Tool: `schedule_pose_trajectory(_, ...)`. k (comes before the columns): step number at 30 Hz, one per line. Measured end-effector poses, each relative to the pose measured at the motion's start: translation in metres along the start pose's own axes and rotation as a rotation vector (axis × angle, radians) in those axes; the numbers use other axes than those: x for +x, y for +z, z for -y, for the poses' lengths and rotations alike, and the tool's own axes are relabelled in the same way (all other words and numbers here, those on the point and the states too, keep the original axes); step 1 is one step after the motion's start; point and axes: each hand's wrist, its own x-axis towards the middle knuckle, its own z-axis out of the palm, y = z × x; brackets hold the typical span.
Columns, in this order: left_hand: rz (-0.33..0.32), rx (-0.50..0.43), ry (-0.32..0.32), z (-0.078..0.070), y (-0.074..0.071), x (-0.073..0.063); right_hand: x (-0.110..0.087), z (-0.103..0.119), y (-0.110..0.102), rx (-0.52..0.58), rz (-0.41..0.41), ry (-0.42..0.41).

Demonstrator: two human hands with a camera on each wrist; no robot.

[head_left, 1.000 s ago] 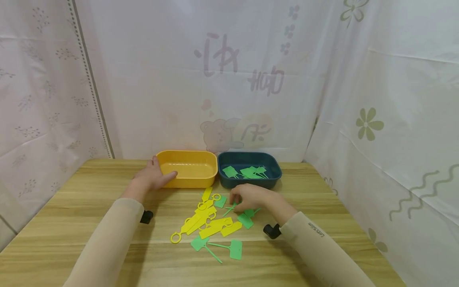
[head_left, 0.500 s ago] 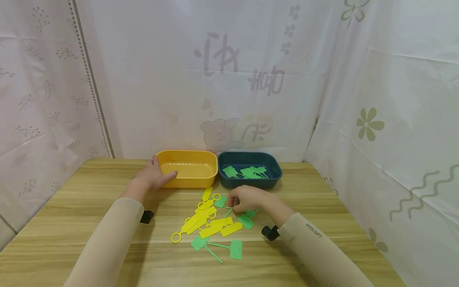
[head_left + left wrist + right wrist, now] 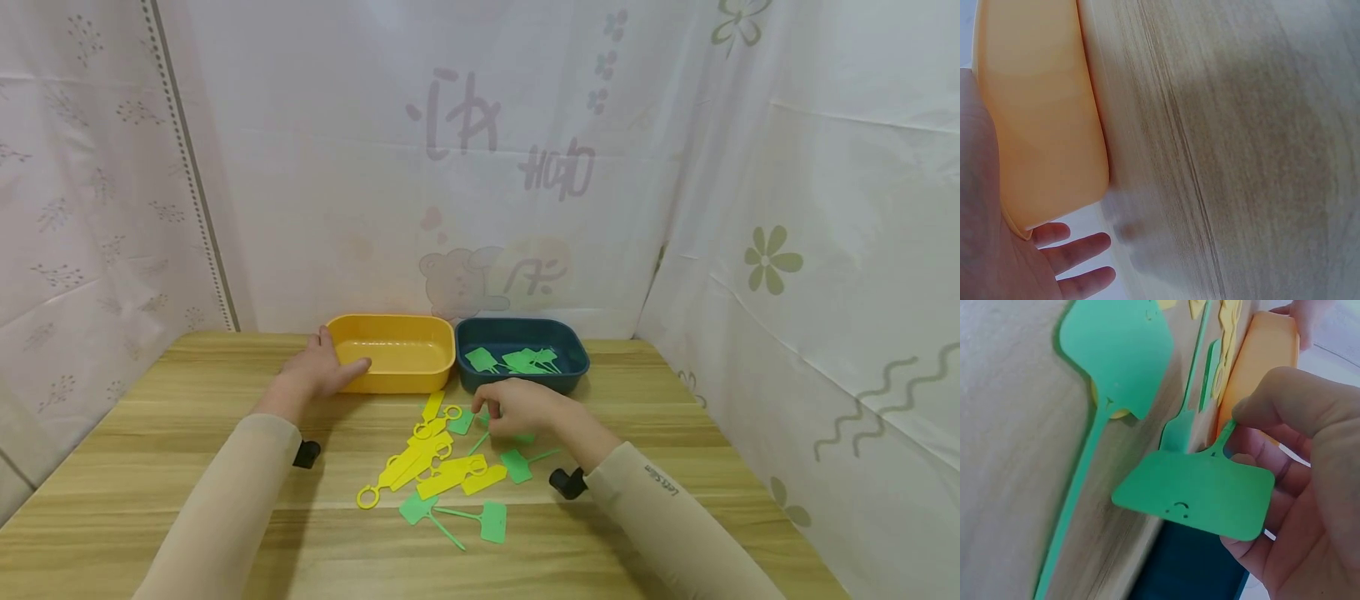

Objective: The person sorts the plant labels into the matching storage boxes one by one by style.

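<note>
My right hand is over the right side of the tag pile, just in front of the dark blue box. In the right wrist view, its thumb and finger pinch the stem of a green plant label, whose broad plate hangs below them. Another green label with a long stem lies on the table close by. My left hand rests against the left end of the yellow box, thumb at the front rim; its fingers stretch out past the box's corner.
Yellow tags with ring ends lie heaped mid-table in front of the boxes. Nearer the front lie two green labels; one more lies right of the heap. Several green labels are inside the blue box. A curtain hangs behind.
My right hand has picked up a green label by the stem and risen slightly. The green label beneath it has shifted, its stem now showing to the right. My left hand stays put.
</note>
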Motion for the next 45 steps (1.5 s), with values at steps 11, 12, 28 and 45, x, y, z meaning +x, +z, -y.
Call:
schedule_pose_trajectory(11, 0.005, 0.008, 0.003, -0.001, -0.003, -0.001, -0.005, 0.006, -0.010, 0.011, -0.069, -0.062)
schedule_pose_trajectory(12, 0.007, 0.008, 0.002, -0.001, -0.003, -0.001, -0.005, 0.007, -0.011, 0.011, -0.079, -0.067)
schedule_pose_trajectory(28, 0.012, 0.007, 0.006, 0.000, -0.003, -0.001, -0.011, 0.014, -0.039, 0.066, -0.272, -0.174)
schedule_pose_trajectory(45, 0.000, 0.002, 0.005, -0.001, -0.001, 0.001, -0.015, 0.007, -0.046, 0.189, -0.499, -0.088)
